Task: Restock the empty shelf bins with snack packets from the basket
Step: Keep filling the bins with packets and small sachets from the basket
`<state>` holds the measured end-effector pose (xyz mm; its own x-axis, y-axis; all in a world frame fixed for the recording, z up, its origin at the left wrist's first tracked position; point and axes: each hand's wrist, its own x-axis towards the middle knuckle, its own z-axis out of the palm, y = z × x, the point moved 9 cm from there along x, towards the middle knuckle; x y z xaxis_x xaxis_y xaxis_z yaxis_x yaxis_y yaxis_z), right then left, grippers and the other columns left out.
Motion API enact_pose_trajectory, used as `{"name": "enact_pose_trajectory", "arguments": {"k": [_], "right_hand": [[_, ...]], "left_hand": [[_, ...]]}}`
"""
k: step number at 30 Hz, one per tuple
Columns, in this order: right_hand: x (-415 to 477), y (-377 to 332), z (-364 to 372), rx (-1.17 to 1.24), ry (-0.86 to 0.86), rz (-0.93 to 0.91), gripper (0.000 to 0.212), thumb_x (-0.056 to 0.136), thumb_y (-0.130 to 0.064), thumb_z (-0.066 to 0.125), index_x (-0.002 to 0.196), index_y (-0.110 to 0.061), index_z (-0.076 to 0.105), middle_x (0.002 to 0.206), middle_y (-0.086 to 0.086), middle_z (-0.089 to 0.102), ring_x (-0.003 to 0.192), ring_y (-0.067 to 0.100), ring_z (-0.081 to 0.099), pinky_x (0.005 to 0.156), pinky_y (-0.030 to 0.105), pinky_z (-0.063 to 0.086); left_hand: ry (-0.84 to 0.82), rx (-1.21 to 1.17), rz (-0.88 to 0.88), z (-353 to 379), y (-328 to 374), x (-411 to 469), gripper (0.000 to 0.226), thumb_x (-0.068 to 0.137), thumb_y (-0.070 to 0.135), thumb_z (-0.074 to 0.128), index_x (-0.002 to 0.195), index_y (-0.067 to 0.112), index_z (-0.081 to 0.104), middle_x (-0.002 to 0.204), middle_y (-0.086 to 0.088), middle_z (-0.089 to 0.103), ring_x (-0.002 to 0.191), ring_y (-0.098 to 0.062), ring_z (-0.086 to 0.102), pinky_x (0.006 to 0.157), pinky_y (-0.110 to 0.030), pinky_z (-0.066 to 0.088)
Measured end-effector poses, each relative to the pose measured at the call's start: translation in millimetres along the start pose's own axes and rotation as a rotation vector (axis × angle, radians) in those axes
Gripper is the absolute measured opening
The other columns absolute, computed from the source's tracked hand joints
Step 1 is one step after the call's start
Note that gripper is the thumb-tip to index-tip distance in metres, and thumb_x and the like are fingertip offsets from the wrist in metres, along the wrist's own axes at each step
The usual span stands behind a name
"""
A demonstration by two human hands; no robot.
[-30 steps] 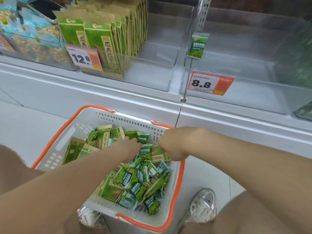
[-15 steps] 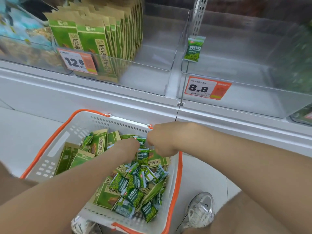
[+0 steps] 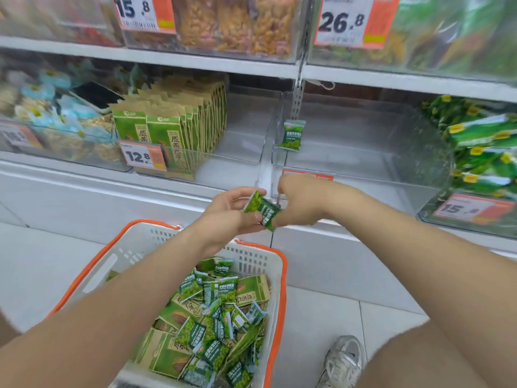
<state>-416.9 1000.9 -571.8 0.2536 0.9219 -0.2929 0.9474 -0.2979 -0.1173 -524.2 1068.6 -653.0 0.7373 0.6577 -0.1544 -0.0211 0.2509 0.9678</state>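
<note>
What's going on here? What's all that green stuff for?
A person is filling up a shop shelf with snacks. Their left hand and right hand hold small green packets between them, above a white basket on the floor that has lots more packets in it. Right behind the hands is a clear bin that is nearly empty, with just one green packet at its left side.

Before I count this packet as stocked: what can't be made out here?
Head view only.
The price tag of the empty bin: mostly hidden behind the right hand.
The small green packet between left hand and right hand: fingers cover it; one or several, cannot tell.
The basket, near end: cut off by the bottom edge.
The far-left price tag: blurred.
</note>
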Motion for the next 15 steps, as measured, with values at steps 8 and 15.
{"name": "enact_pose_trajectory", "arguments": {"k": [8, 15], "right_hand": [[-14, 26, -43, 0.891, 0.267, 0.113, 0.017, 0.099, -0.022, 0.069, 0.086, -0.012, 0.067, 0.089, 0.013, 0.076, 0.060, 0.017, 0.072, 0.051, 0.024, 0.058], [0, 43, -44, 1.065, 0.268, 0.205, 0.015, 0.092, -0.018, 0.075, 0.101, -0.010, 0.067, 0.095, 0.014, 0.077, 0.069, 0.023, 0.072, 0.074, 0.039, 0.063]], "left_hand": [[0.119, 0.129, 0.084, 5, 30, -4, 0.031, 0.091, 0.014, 0.080, 0.119, 0.011, 0.069, 0.107, -0.004, 0.078, 0.094, -0.016, 0.069, 0.086, -0.035, 0.050], [0.242, 0.027, 0.188, 16, 60, 16, 0.031, 0.083, 0.010, 0.087, 0.109, 0.006, 0.069, 0.088, -0.009, 0.076, 0.076, -0.015, 0.071, 0.068, -0.027, 0.057]]}}
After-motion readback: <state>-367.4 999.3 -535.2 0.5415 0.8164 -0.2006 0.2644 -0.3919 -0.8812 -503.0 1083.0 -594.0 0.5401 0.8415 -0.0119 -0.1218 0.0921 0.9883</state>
